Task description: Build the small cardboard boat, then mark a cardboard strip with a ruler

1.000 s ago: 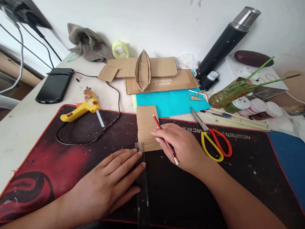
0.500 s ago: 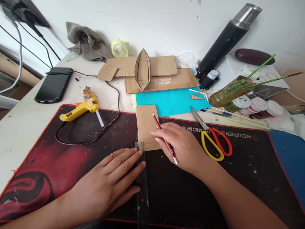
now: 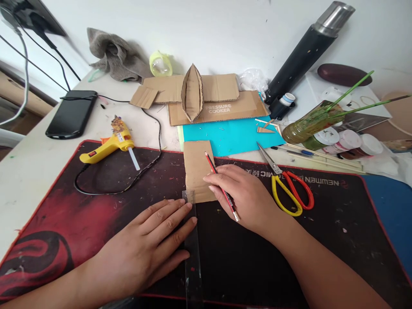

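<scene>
My left hand (image 3: 149, 244) lies flat, fingers stretched out, with the fingertips on a clear plastic ruler (image 3: 193, 281). The ruler's far end overlaps the near left corner of a small cardboard piece (image 3: 197, 165) on the mat. My right hand (image 3: 240, 195) is closed around a red and black pencil (image 3: 210, 162). The pencil slants over the cardboard, its sharpened tip pointing away and its eraser end toward me. Whether that tip touches the cardboard I cannot tell. Right of that hand lie scissors (image 3: 277, 171) with one yellow and one red handle.
A yellow glue gun (image 3: 107, 149) rests at the left, its cord looping over the dark mat (image 3: 106, 231). Behind are a boat-shaped cardboard form (image 3: 193, 94), cardboard strips and blue paper (image 3: 231, 137). A phone (image 3: 72, 113) lies far left; a thermos (image 3: 305, 56) and paint jars (image 3: 346, 141) stand right.
</scene>
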Tool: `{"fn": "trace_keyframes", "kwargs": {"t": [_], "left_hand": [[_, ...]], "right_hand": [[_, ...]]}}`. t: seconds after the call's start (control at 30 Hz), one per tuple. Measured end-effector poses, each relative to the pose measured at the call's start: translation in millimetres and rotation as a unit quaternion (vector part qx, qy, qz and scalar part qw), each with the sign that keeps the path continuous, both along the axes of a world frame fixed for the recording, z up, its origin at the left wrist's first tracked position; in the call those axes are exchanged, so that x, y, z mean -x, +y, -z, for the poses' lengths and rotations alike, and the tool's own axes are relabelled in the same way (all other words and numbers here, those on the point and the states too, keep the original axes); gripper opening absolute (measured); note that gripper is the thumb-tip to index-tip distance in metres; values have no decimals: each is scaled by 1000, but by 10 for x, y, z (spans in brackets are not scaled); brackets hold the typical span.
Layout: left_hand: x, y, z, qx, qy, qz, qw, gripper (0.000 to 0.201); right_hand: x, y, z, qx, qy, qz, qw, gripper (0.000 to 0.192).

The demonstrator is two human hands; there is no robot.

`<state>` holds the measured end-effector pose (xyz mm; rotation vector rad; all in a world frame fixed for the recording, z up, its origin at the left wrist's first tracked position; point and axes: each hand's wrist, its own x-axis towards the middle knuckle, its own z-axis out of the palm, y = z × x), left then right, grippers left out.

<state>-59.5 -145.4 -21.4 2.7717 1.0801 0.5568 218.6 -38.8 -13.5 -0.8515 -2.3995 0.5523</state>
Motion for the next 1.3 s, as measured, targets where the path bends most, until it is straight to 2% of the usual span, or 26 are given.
{"fn": "trace_keyframes", "kwargs": {"t": [0.4,0.6,0.67,0.77,0.87,0.97,1.1,1.3], "left_hand": [[-3,0,5,0,2,2,1000,41],[-3,10,-6,-3,5,4,1000,41],[-4,8,-5,-2,4,4,1000,41],[-5,7,-6,-3,2,1,1000,41],[-4,11,-12,-6,5,1,1000,40],[-3,16,-15,-8,7,3,1000,40],[-5,19,-18,-10,4,1,1000,41],[6,25,-39,-9,7,6,1000,41]], "right_hand": [[13,4,12,-7,3,-1,1000,21],[47,-63,-19,0,103,-13,995,26],[64,-110,-82,37,159,-2,987,22],[69,-164,-179,152,230,18,961,16],[61,-174,-212,270,283,38,919,21],[66,-157,-187,341,328,49,880,32],[85,-148,-157,386,345,48,854,38],[92,-147,-161,399,296,111,860,47]]}}
